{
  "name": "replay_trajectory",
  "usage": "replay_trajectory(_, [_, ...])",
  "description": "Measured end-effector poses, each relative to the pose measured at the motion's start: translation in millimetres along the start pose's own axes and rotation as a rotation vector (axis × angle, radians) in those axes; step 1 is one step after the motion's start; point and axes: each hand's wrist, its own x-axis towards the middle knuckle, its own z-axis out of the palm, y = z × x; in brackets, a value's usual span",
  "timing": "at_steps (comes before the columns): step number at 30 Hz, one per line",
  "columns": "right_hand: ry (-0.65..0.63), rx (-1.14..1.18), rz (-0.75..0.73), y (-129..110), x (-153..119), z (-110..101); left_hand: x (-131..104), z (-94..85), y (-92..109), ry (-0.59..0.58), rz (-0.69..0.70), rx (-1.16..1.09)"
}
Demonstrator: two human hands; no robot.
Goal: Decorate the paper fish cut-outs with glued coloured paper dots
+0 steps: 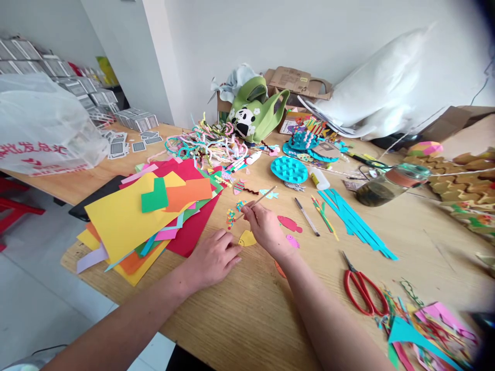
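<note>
My right hand pinches a thin wooden stick, whose lower end points at a small pile of colourful paper dots on the table. My left hand rests on the tabletop, fingers loosely bent and a little apart, with its fingertips at the edge of a yellow paper fish. Whether they press on the fish I cannot tell. Around my right hand lie a red paper fish and a pink one. An orange paper piece is partly hidden beneath my right forearm.
Left is a stack of coloured paper. On the right lie red-handled scissors, blue paper strips, a pen and paper scraps. Behind are a glue bottle, a blue plate, pipe cleaners and a glass jar.
</note>
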Motion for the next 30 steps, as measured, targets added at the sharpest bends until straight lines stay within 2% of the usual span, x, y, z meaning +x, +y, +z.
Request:
replay_trajectory(8, [0.003,-0.022,-0.012,-1,-1,1,0,0.7,-2,0.002,0.0,-0.004])
replay_trajectory(16, [0.066,-0.039,0.079,-7,-2,-15,1,-0.5,-3,0.014,0.003,-0.039])
replay_trajectory(21, [0.0,-0.037,0.036,-6,-8,-24,1,-0.1,-3,0.021,0.003,-0.05])
replay_trajectory(30, [-0.101,-0.1,-0.039,-10,-11,-26,1,0.0,-4,0.033,0.023,-0.053])
